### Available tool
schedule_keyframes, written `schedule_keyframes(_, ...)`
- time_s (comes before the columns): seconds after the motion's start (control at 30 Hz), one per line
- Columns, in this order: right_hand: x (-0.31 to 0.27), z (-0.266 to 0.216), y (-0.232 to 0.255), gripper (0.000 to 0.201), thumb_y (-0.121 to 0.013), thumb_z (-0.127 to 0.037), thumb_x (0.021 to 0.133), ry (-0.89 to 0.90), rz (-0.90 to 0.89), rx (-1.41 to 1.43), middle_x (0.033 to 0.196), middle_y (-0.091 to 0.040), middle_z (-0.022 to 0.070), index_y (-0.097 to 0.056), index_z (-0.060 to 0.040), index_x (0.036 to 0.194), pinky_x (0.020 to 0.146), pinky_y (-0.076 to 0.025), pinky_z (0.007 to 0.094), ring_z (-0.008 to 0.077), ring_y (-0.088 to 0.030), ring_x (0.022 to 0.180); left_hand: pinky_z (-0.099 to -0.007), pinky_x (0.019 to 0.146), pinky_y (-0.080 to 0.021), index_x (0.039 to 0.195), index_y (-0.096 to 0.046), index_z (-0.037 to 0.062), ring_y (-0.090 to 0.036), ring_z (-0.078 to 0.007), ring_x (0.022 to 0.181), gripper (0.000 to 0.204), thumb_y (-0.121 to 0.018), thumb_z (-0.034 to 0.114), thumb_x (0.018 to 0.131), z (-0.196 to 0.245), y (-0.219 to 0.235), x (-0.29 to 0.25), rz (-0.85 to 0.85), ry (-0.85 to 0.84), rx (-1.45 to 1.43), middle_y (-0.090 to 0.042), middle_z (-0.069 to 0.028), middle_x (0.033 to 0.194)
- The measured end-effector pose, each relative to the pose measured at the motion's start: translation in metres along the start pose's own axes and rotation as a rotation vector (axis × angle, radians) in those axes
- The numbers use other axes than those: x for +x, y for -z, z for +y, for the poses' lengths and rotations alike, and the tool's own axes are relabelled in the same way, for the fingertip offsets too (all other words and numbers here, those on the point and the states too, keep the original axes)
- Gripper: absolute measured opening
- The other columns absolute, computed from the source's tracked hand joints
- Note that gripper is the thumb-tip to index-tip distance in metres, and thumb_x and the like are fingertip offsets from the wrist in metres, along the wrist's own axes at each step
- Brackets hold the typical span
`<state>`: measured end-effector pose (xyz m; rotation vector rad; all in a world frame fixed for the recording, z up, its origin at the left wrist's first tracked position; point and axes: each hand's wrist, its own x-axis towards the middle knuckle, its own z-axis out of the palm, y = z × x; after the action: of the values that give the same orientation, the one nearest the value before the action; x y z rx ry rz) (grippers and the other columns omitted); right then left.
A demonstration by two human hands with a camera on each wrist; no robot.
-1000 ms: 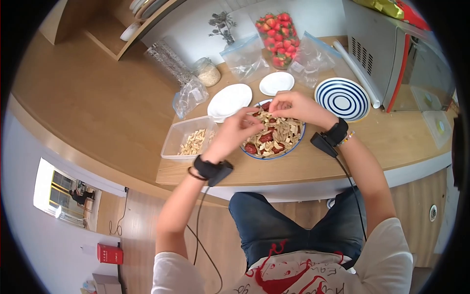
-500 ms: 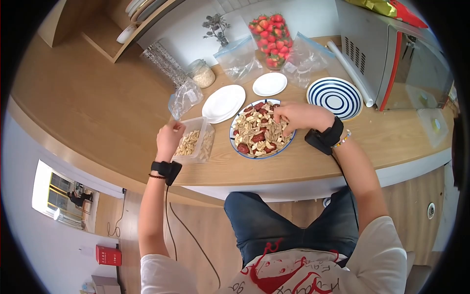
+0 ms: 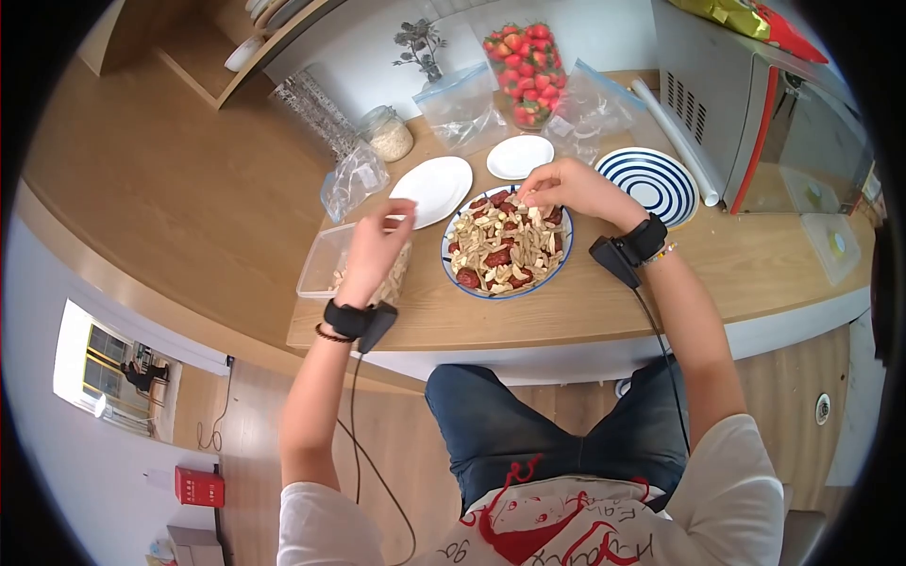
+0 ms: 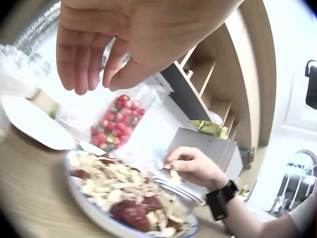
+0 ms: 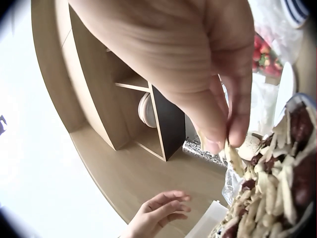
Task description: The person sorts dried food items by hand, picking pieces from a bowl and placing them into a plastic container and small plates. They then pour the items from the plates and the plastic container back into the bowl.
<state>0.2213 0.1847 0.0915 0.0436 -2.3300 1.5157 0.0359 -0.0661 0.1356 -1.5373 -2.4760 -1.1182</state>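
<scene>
A blue-rimmed dish [image 3: 510,296] holds a heap of pale dried slices [image 3: 486,228] mixed with wrinkled red dates [image 3: 497,258]. Over the far right part of the heap, my right hand [image 3: 583,193] pinches one pale slice [image 5: 233,157] between thumb and fingertips, clearest in the right wrist view. My left hand [image 3: 376,253] hovers left of the dish, above a clear plastic container [image 3: 316,257] with more pale pieces inside. Its fingers are loosely bent with nothing visible between them in the left wrist view. The left hand and wrist hide part of the container.
White plates [image 3: 436,191] and a smaller white plate [image 3: 520,157] lie behind the dish. A blue-striped plate [image 3: 648,187] sits right, near a microwave [image 3: 755,123]. Strawberries [image 3: 525,71], plastic bags [image 3: 461,118] and a glass jar [image 3: 387,134] stand along the wall.
My left hand went from the dish to the container's left side, then came partway back right. My right hand stayed over the dish and shifted to its far edge, now holding a slice.
</scene>
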Motion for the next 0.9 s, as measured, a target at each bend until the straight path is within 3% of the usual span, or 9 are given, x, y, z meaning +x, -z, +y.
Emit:
schedule_keyframes(0.03,0.002,0.001,0.002,0.017,-0.064,-0.011,0.084,0.015,-0.021,-0.030,0.089,-0.067,0.0040,-0.066,0.0010,0.096,0.074,-0.048,0.0227,0.0079,-0.059,0.081,-0.0303,0.074,-0.051,0.104,-0.061,0.0008,-0.065,-0.0195,0.083,0.023,-0.056,0.017,0.089,0.011,-0.008,0.004,-0.061,0.030,-0.157,-0.065,-0.0112,0.094)
schedule_keyframes(0.1,0.005,0.003,0.001,0.018,-0.064,-0.011,0.084,-0.006,0.000,0.071,0.091,-0.067,0.0043,-0.065,0.0008,0.097,0.076,-0.048,0.0227,0.0080,-0.060,0.083,-0.0300,0.080,-0.051,0.108,-0.059,-0.0028,-0.063,-0.0184,0.089,0.026,-0.051,0.017,0.092,0.030,-0.024,0.009,-0.181,0.092,-0.472,-0.063,-0.0102,0.101)
schedule_keyframes(0.2,0.007,0.004,-0.005,0.019,-0.063,-0.011,0.085,0.020,0.025,0.185,0.095,-0.066,0.0047,-0.065,0.0006,0.099,0.079,-0.047,0.0229,0.0085,-0.060,0.087,-0.0317,0.090,-0.049,0.111,-0.053,-0.0062,-0.060,-0.0208,0.099,0.032,-0.046,0.021,0.096,0.057,-0.054,0.009,-0.230,0.254,-0.818,-0.058,-0.0156,0.110)
schedule_keyframes(0.3,0.008,0.003,-0.011,0.020,-0.063,-0.011,0.086,0.058,0.046,0.191,0.097,-0.066,0.0053,-0.065,0.0009,0.101,0.080,-0.047,0.0234,0.0094,-0.060,0.090,-0.0356,0.098,-0.045,0.114,-0.045,-0.0105,-0.054,-0.0260,0.109,0.038,-0.037,0.022,0.098,0.067,-0.077,0.013,-0.301,0.449,-1.161,-0.052,-0.0201,0.116)
schedule_keyframes(0.4,0.006,0.001,-0.018,0.022,-0.062,-0.012,0.087,0.060,0.038,0.224,0.098,-0.066,0.0062,-0.064,0.0017,0.104,0.079,-0.048,0.0235,0.0096,-0.059,0.090,-0.0379,0.101,-0.043,0.116,-0.038,-0.0134,-0.050,-0.0329,0.114,0.038,-0.029,0.020,0.099,0.051,-0.087,0.024,-0.533,0.572,-1.587,-0.050,-0.0242,0.116)
schedule_keyframes(0.43,0.006,0.001,-0.021,0.023,-0.062,-0.012,0.087,0.066,0.045,0.243,0.096,-0.066,0.0065,-0.064,0.0020,0.104,0.078,-0.048,0.0233,0.0095,-0.060,0.089,-0.0395,0.103,-0.041,0.117,-0.035,-0.0151,-0.049,-0.0367,0.115,0.039,-0.025,0.018,0.099,0.046,-0.091,0.026,-0.529,0.628,-1.646,-0.049,-0.0265,0.117)
schedule_keyframes(0.73,0.008,0.003,-0.025,0.025,-0.056,-0.016,0.091,0.076,0.092,0.159,0.102,-0.066,0.0051,-0.063,0.0007,0.108,0.083,-0.046,0.0228,0.0086,-0.058,0.093,-0.0396,0.101,-0.044,0.116,-0.039,-0.0128,-0.052,-0.0333,0.112,0.031,-0.029,0.010,0.097,0.036,-0.080,0.026,-0.530,0.669,-1.742,-0.051,-0.0235,0.116)
schedule_keyframes(0.87,0.008,0.004,-0.017,0.026,-0.055,-0.017,0.092,0.091,0.178,0.134,0.102,-0.066,0.0060,-0.062,0.0009,0.108,0.083,-0.046,0.0237,0.0095,-0.058,0.093,-0.0340,0.097,-0.048,0.117,-0.041,-0.0132,-0.054,-0.0288,0.110,0.027,-0.037,-0.001,0.094,0.025,-0.065,0.024,-0.494,0.587,-1.714,-0.051,-0.0230,0.116)
schedule_keyframes(0.9,0.008,0.006,-0.013,0.026,-0.055,-0.017,0.092,0.088,0.200,0.133,0.102,-0.066,0.0063,-0.062,0.0010,0.108,0.083,-0.046,0.0240,0.0098,-0.058,0.093,-0.0313,0.095,-0.049,0.117,-0.042,-0.0131,-0.054,-0.0268,0.110,0.027,-0.042,-0.004,0.091,0.021,-0.056,0.022,-0.419,0.565,-1.643,-0.051,-0.0219,0.117)
